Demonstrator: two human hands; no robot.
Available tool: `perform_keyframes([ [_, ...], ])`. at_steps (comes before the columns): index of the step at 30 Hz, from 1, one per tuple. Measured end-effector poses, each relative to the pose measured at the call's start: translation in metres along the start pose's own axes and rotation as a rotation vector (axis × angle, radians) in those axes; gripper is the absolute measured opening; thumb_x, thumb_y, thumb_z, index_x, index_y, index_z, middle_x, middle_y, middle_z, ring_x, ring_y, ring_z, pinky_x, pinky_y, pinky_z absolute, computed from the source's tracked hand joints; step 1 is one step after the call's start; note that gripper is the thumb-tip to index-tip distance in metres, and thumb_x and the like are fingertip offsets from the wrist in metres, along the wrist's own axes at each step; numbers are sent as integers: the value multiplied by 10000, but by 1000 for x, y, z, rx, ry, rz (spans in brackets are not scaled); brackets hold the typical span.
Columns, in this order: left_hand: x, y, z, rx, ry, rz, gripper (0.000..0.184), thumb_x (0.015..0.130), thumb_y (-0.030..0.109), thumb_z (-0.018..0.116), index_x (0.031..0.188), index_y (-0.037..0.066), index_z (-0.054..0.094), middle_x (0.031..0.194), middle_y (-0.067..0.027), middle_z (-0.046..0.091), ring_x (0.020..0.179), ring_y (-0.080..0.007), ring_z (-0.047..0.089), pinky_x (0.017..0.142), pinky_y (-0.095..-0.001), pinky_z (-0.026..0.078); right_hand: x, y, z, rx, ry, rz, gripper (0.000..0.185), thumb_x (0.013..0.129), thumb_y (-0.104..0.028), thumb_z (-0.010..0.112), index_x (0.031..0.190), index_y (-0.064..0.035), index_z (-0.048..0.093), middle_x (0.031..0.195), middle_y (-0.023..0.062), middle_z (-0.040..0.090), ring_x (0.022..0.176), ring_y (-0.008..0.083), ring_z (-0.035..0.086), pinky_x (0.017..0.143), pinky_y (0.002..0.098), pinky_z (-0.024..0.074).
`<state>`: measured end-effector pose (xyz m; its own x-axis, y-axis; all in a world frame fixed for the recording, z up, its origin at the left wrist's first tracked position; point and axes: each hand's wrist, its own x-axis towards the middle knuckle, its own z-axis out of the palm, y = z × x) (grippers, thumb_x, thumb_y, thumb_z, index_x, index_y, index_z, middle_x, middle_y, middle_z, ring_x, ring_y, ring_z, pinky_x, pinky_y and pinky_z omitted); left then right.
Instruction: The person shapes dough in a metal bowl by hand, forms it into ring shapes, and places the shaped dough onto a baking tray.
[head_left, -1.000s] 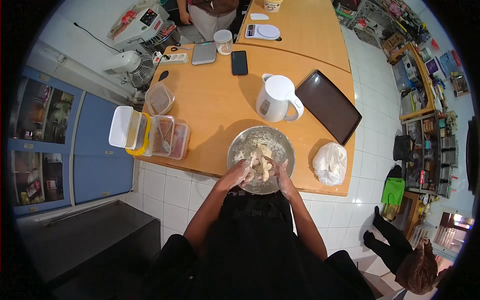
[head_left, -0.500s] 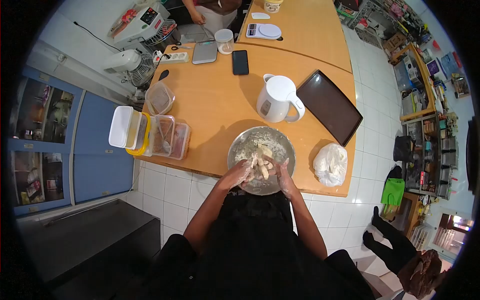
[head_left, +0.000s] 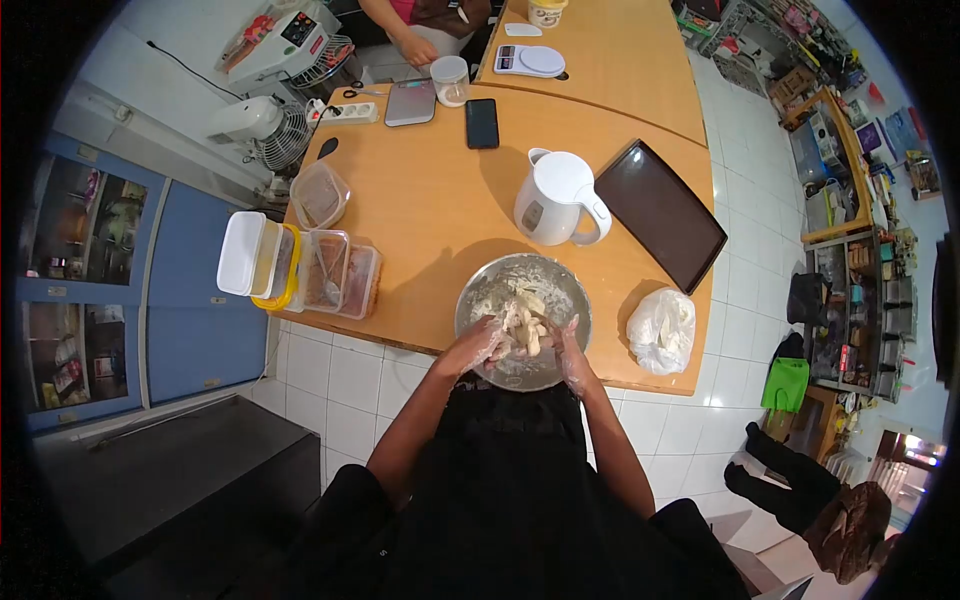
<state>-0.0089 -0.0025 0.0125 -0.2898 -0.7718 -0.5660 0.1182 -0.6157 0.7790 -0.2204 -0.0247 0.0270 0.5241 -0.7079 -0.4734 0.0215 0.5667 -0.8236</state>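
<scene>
A steel mixing bowl stands at the table's front edge, its inner wall smeared with flour. In it lies a pale, lumpy dough with loose flour around it. My left hand reaches in from the left, floury fingers curled into the dough. From the right, my right hand presses against the dough's other side, its thumb raised near the rim and its other fingers partly hidden. Just behind the bowl is a white electric kettle. A knotted white plastic bag sits to the right.
A dark baking tray lies at the right of the table. Stacked plastic containers stand left. Farther back are a phone, a scale, a jar and a power strip. Another person's hand shows beyond.
My right fingers have drawn back from over the dough to its right side, and the dough has bunched up between my hands. The other person's hand has shifted right.
</scene>
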Motion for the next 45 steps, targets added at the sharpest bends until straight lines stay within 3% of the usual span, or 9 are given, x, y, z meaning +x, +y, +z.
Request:
perform_keyframes([
  [7,-19,16,31,-105,-263,-171,585,981,526,273,1248,38,456,559,-7,417,402,-91,352,349,-250,321,13,-4,-8,55,5,-24,935,860,-750,89,1414,-48,364,1320,171,491,1268,288,395,1086,417,246],
  [10,-30,46,36,-58,-285,-14,748,910,701,160,990,73,559,501,30,328,412,-84,315,389,-250,296,10,-1,-8,-43,-17,26,914,866,-740,78,1421,-69,355,1280,167,499,1227,277,427,1068,416,262],
  [15,3,11,6,69,-35,52,539,973,533,299,1066,72,562,501,63,298,404,-69,305,379,-237,272,5,-3,-4,-19,-56,-79,880,876,-729,77,1429,-100,346,1084,149,606,1111,258,508,1014,426,313],
  [19,0,-1,13,39,-188,-44,629,966,584,244,1166,57,524,517,34,347,411,-74,334,372,-235,290,10,-8,-5,74,-18,-114,935,860,-747,92,1428,-45,333,1391,154,419,1314,273,343,1103,408,212],
  [24,-15,19,26,-136,-383,-129,804,930,665,191,1325,15,451,506,10,394,389,-79,322,365,-240,307,14,-3,-11,-52,5,-82,949,851,-759,97,1436,-44,313,1433,167,364,1350,282,274,1118,406,168],
  [30,-4,35,10,101,-75,19,797,939,644,230,1327,-17,448,519,32,363,402,-69,332,381,-231,287,8,15,-9,34,14,43,937,855,-753,98,1446,-53,297,1447,168,345,1355,268,258,1119,411,160],
  [35,-12,16,18,73,-136,-113,569,975,532,275,1287,104,481,595,-9,454,444,-90,387,385,-228,308,-1,-29,8,105,-19,-98,901,875,-727,102,1447,-58,299,1449,180,338,1334,267,295,1112,436,180],
  [42,-31,67,36,-72,-333,65,720,959,610,188,1264,23,472,514,13,364,384,-91,324,352,-237,295,9,1,-11,-118,-40,-82,847,923,-659,83,1409,-23,357,1391,156,408,1238,258,400,1089,402,253],
  [45,-11,41,15,84,-151,87,716,955,613,228,1314,42,471,511,35,371,390,-67,335,373,-230,293,-1,4,-9,-212,15,-15,908,898,-697,73,1335,7,444,1245,149,500,1107,235,462,999,363,321],
])
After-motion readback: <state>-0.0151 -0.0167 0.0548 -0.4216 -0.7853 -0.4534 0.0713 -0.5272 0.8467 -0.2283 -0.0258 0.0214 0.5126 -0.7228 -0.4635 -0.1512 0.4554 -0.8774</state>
